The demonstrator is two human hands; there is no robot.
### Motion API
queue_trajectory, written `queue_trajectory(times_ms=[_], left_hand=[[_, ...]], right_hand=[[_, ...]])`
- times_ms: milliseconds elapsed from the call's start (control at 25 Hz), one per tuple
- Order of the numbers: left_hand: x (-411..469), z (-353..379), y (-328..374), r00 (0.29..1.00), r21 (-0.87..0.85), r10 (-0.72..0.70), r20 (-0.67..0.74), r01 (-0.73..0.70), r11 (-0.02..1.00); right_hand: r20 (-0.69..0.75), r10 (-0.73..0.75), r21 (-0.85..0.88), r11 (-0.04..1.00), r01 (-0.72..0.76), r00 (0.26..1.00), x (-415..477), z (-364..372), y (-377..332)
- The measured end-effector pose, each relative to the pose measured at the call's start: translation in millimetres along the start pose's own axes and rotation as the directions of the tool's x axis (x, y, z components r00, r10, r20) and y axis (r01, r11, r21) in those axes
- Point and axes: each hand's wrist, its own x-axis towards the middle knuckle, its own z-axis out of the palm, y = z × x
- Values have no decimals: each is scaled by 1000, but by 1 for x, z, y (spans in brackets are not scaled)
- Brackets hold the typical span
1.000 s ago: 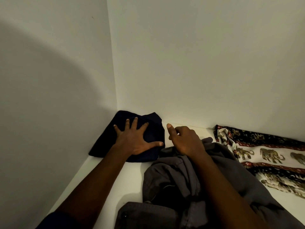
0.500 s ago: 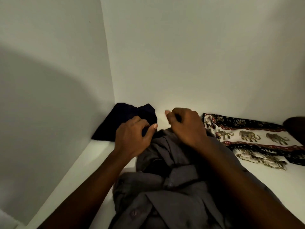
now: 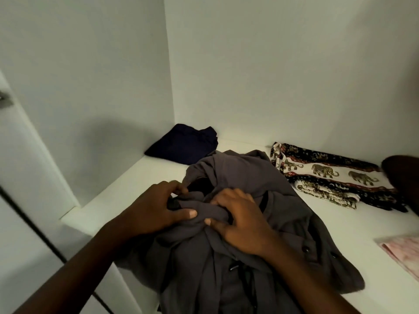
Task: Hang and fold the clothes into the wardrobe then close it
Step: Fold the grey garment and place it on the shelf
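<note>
A crumpled grey buttoned shirt [image 3: 244, 177] lies on the white wardrobe shelf [image 3: 127, 189], hanging partly over its front edge. My left hand [image 3: 154, 209] grips a bunched fold of it near the collar, thumb on top. My right hand [image 3: 242, 220] grips the same bunch of grey cloth just to the right, fingers curled into it. A folded dark navy garment [image 3: 183, 145] sits in the back left corner. An elephant-print cloth [image 3: 328, 175] lies folded at the back right.
The wardrobe's white side wall [image 3: 90, 87] and back wall [image 3: 283, 64] close in the shelf. A pink item [image 3: 403, 252] lies at the right edge. A dark rounded object [image 3: 403, 175] sits at the far right. A hinge [image 3: 4, 100] shows at far left.
My left hand left the navy garment and took hold of the grey shirt. Both hands drew back toward the shelf's front edge, pulling the shirt with them.
</note>
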Motion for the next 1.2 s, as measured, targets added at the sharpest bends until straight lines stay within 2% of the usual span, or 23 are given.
queue_trajectory(times_ms=[80, 120, 160, 200, 240, 320, 440, 480, 560, 640, 680, 760, 840, 880, 960, 1000, 1080, 1120, 1160, 1200], left_hand=[[-18, 6, 11, 982, -41, -116, -149, 111, 993], [-26, 11, 14, 962, -64, -173, -213, 163, 985], [-33, 15, 17, 935, -103, -238, -261, 218, 970], [-37, 16, 19, 906, -148, -306, -294, 273, 951], [-41, 16, 21, 880, -167, -363, -306, 326, 930], [-45, 13, 24, 875, -124, -432, -218, 414, 902], [-49, 3, 25, 872, -24, -486, 64, 488, 872], [-51, 2, 25, 865, 4, -494, 90, 495, 869], [-51, 6, 28, 870, 42, -493, -21, 493, 869], [-40, 15, 36, 872, 20, -466, -149, 474, 880], [-32, 19, 40, 875, -3, -462, -146, 467, 885], [-16, 27, 47, 888, 15, -456, -60, 458, 889], [-6, 28, 53, 899, 20, -425, -107, 430, 903], [-5, 24, 56, 896, -51, -399, -194, 397, 916], [-3, 6, 74, 854, -324, -364, -371, 248, 913], [1, -6, 90, 831, -500, -379, -408, 145, 854], [13, -31, 128, 843, -781, -399, -360, -39, 623], [19, -43, 147, 867, -846, -370, -332, -100, 524], [23, -54, 166, 886, -872, -330, -325, -145, 468], [25, -66, 185, 899, -870, -283, -335, -180, 459]], right_hand=[[-147, -36, 223, 972, 69, 988, -9, 0, 3], [-189, -7, 389, 918, 82, 982, -14, -4, 2], [-195, 54, 552, 831, 64, 979, -18, -7, 0], [-176, 142, 645, 764, 5, 974, -19, -11, -3], [-144, 221, 657, 750, -74, 965, -21, -14, -5], [-69, 338, 491, 830, -263, 939, -23, -21, -12], [-10, 444, 103, 892, -440, 896, -31, -39, -24], [19, 468, -27, 883, -468, 883, -33, -46, -28], [67, 493, -224, 855, -468, 868, -32, -54, -28], [52, 476, -263, 854, -448, 878, -29, -56, -26], [26, 468, -226, 864, -451, 883, -30, -55, -25], [-14, 499, -52, 865, -499, 866, -33, -56, -18], [-23, 544, 71, 838, -542, 839, -39, -66, -11], [-8, 554, 70, 831, -552, 832, -42, -73, -9], [25, 543, 14, 839, -544, 839, -45, -86, -10], [29, 520, -37, 854, -519, 854, -44, -92, -13], [-42, 420, -103, 901, -422, 907, -30, -106, -24], [-97, 357, -89, 927, -365, 929, -20, -114, -31], [-154, 296, -40, 951, -306, 943, -8, -127, -40], [-194, 242, 8, 969, -245, 951, 5, -141, -47]])
